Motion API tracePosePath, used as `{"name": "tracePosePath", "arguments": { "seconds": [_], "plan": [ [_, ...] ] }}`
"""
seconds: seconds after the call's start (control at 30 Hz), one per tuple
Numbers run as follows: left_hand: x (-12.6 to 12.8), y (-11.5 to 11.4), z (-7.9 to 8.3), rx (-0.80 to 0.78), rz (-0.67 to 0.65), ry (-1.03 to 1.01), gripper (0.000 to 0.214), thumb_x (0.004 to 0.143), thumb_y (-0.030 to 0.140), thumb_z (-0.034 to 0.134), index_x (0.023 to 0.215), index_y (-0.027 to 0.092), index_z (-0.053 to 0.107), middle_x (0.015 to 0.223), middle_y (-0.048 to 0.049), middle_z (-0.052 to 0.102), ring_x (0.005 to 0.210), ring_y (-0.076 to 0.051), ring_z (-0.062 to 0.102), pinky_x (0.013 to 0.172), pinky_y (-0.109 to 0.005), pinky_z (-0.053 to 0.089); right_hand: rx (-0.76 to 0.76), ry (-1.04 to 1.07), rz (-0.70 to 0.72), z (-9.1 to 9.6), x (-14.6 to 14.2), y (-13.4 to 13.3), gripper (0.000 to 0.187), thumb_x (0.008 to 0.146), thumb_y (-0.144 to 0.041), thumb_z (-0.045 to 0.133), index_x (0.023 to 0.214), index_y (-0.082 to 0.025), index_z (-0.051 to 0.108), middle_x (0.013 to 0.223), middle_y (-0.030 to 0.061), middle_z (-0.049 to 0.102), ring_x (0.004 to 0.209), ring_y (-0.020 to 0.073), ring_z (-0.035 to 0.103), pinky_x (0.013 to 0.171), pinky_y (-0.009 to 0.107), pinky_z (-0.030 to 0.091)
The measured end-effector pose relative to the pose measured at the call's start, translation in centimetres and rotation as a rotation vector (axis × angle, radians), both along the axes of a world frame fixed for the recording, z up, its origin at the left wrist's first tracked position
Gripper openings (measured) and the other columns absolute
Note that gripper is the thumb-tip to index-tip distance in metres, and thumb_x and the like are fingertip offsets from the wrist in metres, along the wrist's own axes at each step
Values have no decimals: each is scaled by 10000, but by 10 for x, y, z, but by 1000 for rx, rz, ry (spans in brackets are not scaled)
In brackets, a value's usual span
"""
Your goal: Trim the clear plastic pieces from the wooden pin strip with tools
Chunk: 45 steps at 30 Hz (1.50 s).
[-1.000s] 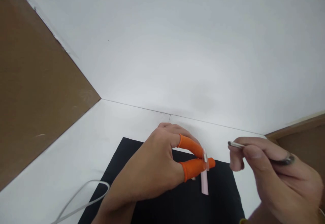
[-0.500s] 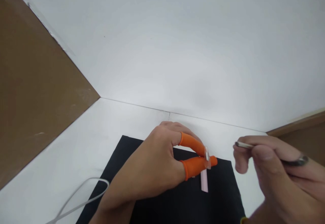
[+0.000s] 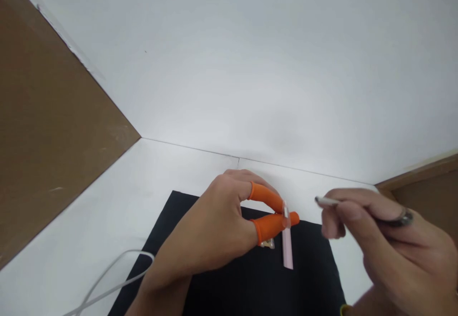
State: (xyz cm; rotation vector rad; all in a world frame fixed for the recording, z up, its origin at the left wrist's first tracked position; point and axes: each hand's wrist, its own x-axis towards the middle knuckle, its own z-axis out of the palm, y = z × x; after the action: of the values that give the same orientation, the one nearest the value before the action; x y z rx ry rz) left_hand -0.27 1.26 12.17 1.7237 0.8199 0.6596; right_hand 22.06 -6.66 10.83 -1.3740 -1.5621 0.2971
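My left hand (image 3: 218,215) is above the black mat, wearing orange finger cots (image 3: 268,227) on thumb and forefinger. Those two fingertips pinch a small clear piece (image 3: 286,215), standing on edge. To the right, my right hand (image 3: 397,244) grips a thin stick-like tool (image 3: 327,201) between thumb and forefinger. Its pale end with a dark tip points left toward the clear piece, a gap apart. Most of its shaft is hidden in the hand. Just below the left fingertips lies a narrow pale pink strip (image 3: 287,251). A small clear-and-gold object (image 3: 267,244) shows partly under the left thumb.
The black mat (image 3: 257,287) lies on a white surface (image 3: 107,201). A white cable (image 3: 118,285) loops over its left side. White panel (image 3: 250,68) rises behind, with brown panels at left (image 3: 53,139) and right (image 3: 425,196).
My right hand has moved left with the tool, bringing its tip closer to the clear piece. My left hand has shifted slightly left and up, uncovering more of the clear-and-gold object.
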Motion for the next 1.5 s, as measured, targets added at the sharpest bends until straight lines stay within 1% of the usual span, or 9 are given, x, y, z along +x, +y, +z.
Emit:
{"name": "tracePosePath", "arguments": {
  "seconds": [0.13, 0.33, 0.53, 0.67, 0.77, 1.03, 1.23, 1.43, 1.5],
  "plan": [
    [0, 1, -1, 19, 8, 13, 18, 888, 292, 815, 881, 275, 811, 1046, 29, 780, 1006, -161, 721, 857, -268, 586, -12, -138, 156, 6, -6, -6, 141, 1003, -377, 685, 919, -339, 791, 631, -70, 717, 582, 101, 710, 575, 190, 572],
    [-1, -2, -2, -26, 14, -21, 23, 894, 287, 807, 881, 270, 802, 1037, 26, 768, 936, -144, 730, 812, -250, 603, 215, 279, -226, -7, -20, 3, 100, 976, -255, 732, 965, -301, 820, 647, -38, 685, 594, 115, 645, 568, 247, 547],
    [-2, -1, 1, 7, 14, -22, 22, 893, 287, 809, 894, 266, 813, 1047, 13, 776, 977, -162, 730, 853, -269, 597, -21, -145, 146, 6, -8, -5, 128, 1005, -333, 680, 1045, -384, 792, 699, -80, 759, 571, 99, 707, 557, 200, 579],
    [-3, -2, 3, -28, 15, -26, 52, 900, 307, 806, 885, 257, 805, 1043, 10, 767, 911, -147, 732, 788, -250, 606, 68, 6, -164, 1, -12, -8, 118, 967, -362, 737, 1046, -385, 823, 654, -55, 722, 604, 137, 685, 564, 262, 567],
    [-3, -2, 2, -60, 11, -34, 65, 892, 319, 818, 874, 259, 798, 1039, 18, 764, 888, -144, 742, 785, -253, 618, 199, 208, -249, -7, -16, -3, 166, 944, -261, 766, 1049, -368, 836, 664, -39, 701, 581, 146, 634, 536, 311, 519],
    [-3, 1, 0, -15, 14, -14, 40, 885, 310, 822, 886, 270, 813, 1049, 13, 770, 935, -158, 739, 812, -268, 601, 75, -41, 18, 1, -16, -7, 186, 958, -298, 737, 1066, -415, 832, 643, -65, 722, 553, 132, 672, 563, 282, 581],
    [-7, -1, -1, -52, 12, -32, 137, 894, 384, 818, 875, 250, 803, 1029, -2, 769, 892, -166, 744, 813, -286, 617, 246, 221, -228, -11, -23, 0, 221, 909, -200, 794, 1052, -361, 845, 628, -58, 711, 539, 137, 648, 517, 298, 564],
    [-4, 2, 2, -23, 10, -20, 37, 880, 290, 820, 895, 256, 818, 1062, -9, 779, 962, -178, 739, 819, -274, 606, 117, -40, 54, 2, -17, -6, 234, 942, -268, 744, 1097, -421, 830, 630, -65, 745, 565, 168, 710, 575, 335, 619],
    [-4, 2, 1, -23, 12, -22, 24, 880, 286, 818, 892, 265, 815, 1050, 6, 773, 945, -163, 737, 814, -262, 603, 168, 10, -8, -1, -17, -4, 246, 920, -243, 767, 1085, -414, 832, 633, -66, 746, 555, 169, 701, 572, 345, 612]
  ]
}}
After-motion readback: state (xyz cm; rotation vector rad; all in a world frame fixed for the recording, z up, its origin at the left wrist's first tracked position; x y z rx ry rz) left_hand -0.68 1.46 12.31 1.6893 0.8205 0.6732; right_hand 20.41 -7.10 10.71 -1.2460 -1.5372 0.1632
